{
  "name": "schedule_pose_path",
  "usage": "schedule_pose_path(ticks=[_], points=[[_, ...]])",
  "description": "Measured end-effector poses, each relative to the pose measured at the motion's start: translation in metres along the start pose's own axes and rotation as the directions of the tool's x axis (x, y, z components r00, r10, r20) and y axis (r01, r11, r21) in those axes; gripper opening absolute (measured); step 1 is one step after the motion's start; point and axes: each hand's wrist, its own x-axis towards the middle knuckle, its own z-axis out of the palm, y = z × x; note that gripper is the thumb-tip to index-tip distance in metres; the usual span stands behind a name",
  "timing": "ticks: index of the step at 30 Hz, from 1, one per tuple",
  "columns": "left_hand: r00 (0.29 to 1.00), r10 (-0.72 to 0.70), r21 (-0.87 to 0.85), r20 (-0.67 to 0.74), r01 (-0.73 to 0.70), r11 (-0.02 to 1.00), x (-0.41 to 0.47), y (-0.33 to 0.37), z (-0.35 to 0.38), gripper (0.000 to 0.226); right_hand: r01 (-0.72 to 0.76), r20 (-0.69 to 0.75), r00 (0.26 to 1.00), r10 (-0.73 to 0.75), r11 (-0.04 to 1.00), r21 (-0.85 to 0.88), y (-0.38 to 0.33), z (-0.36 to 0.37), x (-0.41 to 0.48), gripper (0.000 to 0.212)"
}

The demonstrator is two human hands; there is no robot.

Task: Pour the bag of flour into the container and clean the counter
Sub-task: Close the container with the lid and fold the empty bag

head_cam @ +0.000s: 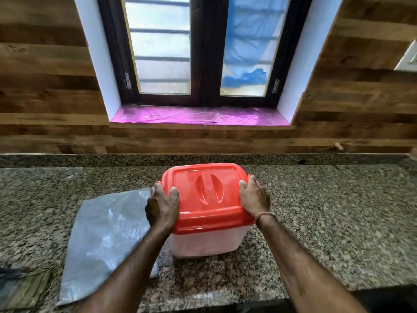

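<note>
A translucent white container (206,243) stands on the granite counter (327,211) in the middle, closed by a red lid (203,197). My left hand (161,207) grips the lid's left edge, thumb on top and fingers down the side. My right hand (253,196) grips the lid's right edge the same way. A flat, emptied clear plastic flour bag (101,240) lies on the counter just left of the container, partly under my left forearm. Flour shows dimly through the container wall.
A wood-panelled wall and a window with a pink-lined sill (198,117) rise behind the counter. A folded greenish cloth (20,288) lies at the counter's near left corner. The counter's front edge runs along the bottom of the view.
</note>
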Motion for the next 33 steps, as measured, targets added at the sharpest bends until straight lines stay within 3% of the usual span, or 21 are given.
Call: schedule_pose_path(ticks=[5, 11, 15, 18, 23, 29, 33], points=[[0.984, -0.144, -0.161, 0.105, 0.160, 0.974, 0.003, -0.006, 0.000, 0.083, -0.124, 0.187, 0.980, 0.070, 0.947, 0.296, 0.028, -0.005, 0.018, 0.062], [0.980, -0.172, -0.310, 0.100, 0.195, 0.931, 0.044, 0.010, 0.013, 0.063, -0.107, 0.169, 0.985, 0.040, 0.909, 0.404, 0.025, 0.003, 0.058, 0.050], [0.986, -0.084, -0.331, 0.143, 0.127, 0.935, 0.083, 0.044, 0.033, 0.048, -0.134, 0.182, 0.982, 0.056, 0.884, 0.448, 0.021, -0.009, 0.113, 0.036], [0.984, -0.045, -0.345, 0.170, 0.103, 0.933, 0.119, 0.070, 0.065, 0.043, -0.142, 0.132, 0.987, 0.094, 0.895, 0.422, 0.022, -0.012, 0.164, 0.052], [0.987, -0.043, -0.352, 0.154, 0.096, 0.931, 0.160, 0.098, 0.118, 0.046, -0.150, 0.104, 0.987, 0.119, 0.910, 0.387, 0.027, -0.006, 0.239, 0.059], [0.987, -0.023, -0.360, 0.159, 0.080, 0.930, 0.197, 0.120, 0.146, 0.079, -0.182, 0.077, 0.983, 0.165, 0.872, 0.454, 0.035, 0.016, 0.281, 0.084], [0.986, -0.030, -0.310, 0.166, 0.081, 0.947, 0.212, 0.117, 0.154, 0.079, -0.173, 0.050, 0.984, 0.169, 0.875, 0.453, 0.033, 0.025, 0.292, 0.076]])
